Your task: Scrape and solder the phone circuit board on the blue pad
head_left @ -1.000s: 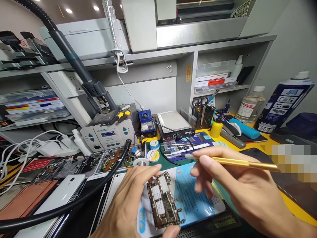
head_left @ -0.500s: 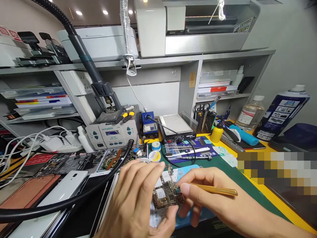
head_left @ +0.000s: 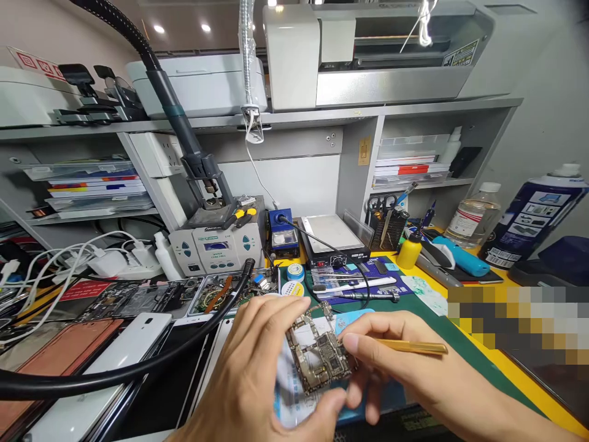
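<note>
Head view is showing a bare, rectangular dark-brown circuit board [head_left: 329, 356] just below centre of the frame, tilting between the two hands. The left hand [head_left: 257, 362] is grasping it, fingers reaching to its upper edge and thumb curling by its lower corner. The right hand [head_left: 391, 350] is pinching a slender gold metal tool [head_left: 411, 347] at the board's right edge; the fingers are hiding its tip, so whether it is touching cannot be told.

As a judgement, the work is under way: the board is already lying open without a casing, chips exposed, and the tool is at its edge. How much is left is not showing.

The board is looking crusted with fine metallic parts, while pale patches are interrupting its left half. Beneath, a smooth blue-and-white printed sheet [head_left: 294, 405] is lying over a matt green mat [head_left: 464, 368], which is covering part of the yellow desk [head_left: 518, 376]. Lower left, a ribless black rubbery hose [head_left: 115, 380] is curving across a glossy white phone [head_left: 119, 350]. Toward the right, a squat yellow plastic bottle [head_left: 408, 253] is standing upright.
</note>
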The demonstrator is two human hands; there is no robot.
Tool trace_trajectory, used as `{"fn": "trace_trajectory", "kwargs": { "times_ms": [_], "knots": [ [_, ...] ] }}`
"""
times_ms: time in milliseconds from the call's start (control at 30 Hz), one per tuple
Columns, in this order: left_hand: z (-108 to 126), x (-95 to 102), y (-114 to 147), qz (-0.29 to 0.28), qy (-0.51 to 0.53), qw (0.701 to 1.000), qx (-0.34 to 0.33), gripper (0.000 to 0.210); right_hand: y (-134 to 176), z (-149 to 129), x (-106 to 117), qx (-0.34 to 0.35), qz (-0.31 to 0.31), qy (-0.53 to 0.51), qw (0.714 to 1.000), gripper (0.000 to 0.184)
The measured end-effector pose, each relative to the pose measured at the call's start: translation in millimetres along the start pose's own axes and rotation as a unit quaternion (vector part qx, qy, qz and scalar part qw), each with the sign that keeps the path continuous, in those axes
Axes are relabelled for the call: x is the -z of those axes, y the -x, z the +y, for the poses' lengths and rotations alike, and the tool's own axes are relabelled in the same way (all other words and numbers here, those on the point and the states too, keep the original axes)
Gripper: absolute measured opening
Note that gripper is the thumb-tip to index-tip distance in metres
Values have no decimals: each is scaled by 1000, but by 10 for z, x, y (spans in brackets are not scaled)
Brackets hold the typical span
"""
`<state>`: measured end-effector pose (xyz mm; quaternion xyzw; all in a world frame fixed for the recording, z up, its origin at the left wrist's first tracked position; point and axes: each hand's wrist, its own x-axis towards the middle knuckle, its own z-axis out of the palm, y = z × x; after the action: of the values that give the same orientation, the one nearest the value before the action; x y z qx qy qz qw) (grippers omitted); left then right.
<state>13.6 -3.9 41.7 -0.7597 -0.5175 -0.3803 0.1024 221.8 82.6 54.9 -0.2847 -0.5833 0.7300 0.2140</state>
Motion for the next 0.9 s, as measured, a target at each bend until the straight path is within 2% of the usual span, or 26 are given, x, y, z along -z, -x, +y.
{"fn": "trace_trajectory", "kwargs": {
  "times_ms": [100,233,567,900],
  "knots": [
    [-49,107,-64,15,41,998,48,41,-17,-10,35,-21,1,-11,1000,42],
    [-164,168,-130,22,61,996,58,16,-12,-25,67,-21,4,-12,1000,40],
    [-185,114,-132,24,71,996,54,13,18,-79,71,-35,9,1,999,42],
    [-189,95,-157,24,68,996,57,11,13,-42,86,-36,7,-7,999,36]
  ]
}}
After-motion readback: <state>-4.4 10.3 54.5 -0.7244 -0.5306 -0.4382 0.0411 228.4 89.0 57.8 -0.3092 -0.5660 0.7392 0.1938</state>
